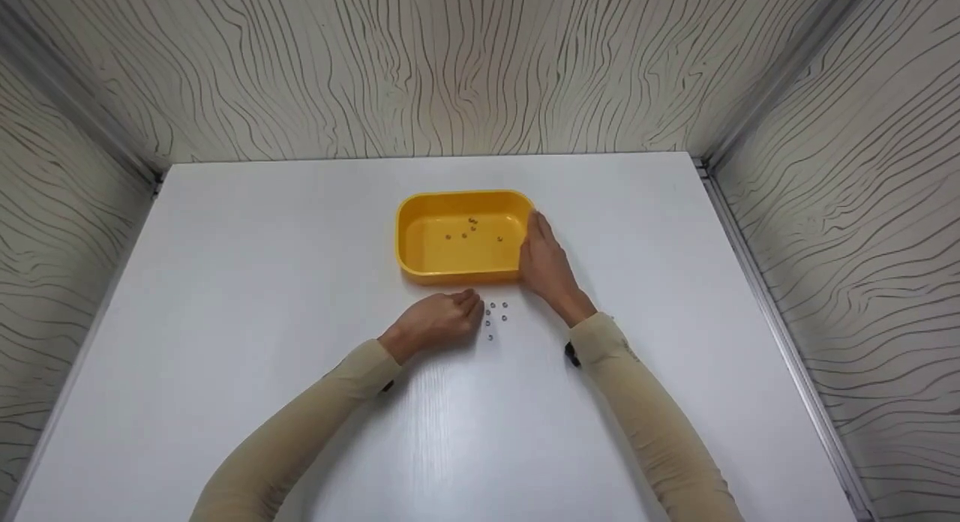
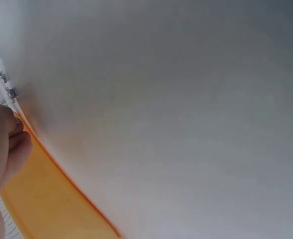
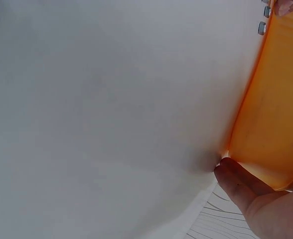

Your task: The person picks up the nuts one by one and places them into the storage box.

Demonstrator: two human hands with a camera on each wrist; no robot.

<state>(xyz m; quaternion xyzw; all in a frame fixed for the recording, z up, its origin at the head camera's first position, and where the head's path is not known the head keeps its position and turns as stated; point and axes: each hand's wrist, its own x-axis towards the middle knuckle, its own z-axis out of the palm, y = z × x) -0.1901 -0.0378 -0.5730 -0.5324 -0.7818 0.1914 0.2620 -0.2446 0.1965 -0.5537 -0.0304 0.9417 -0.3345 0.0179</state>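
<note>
A yellow plastic bin [image 1: 465, 274] stands on the white table with several small metal nuts [image 1: 464, 235] lying on its floor. Several more nuts [image 1: 504, 318] lie loose in front of it. My left hand [image 1: 435, 321] is low over the table by the bin's front wall, left of the loose nuts. Its fingertips are pinched together, and a tiny gleam of metal shows between them in the left wrist view. My right hand [image 1: 550, 263] holds the bin's right end, fingers along the outside wall; its thumb is mostly hidden.
The white table [image 1: 262, 229] runs back to a wood-grain patterned wall [image 1: 435, 72]. Similar panels stand at both sides, with metal rails [image 1: 780, 319] along the table's edges.
</note>
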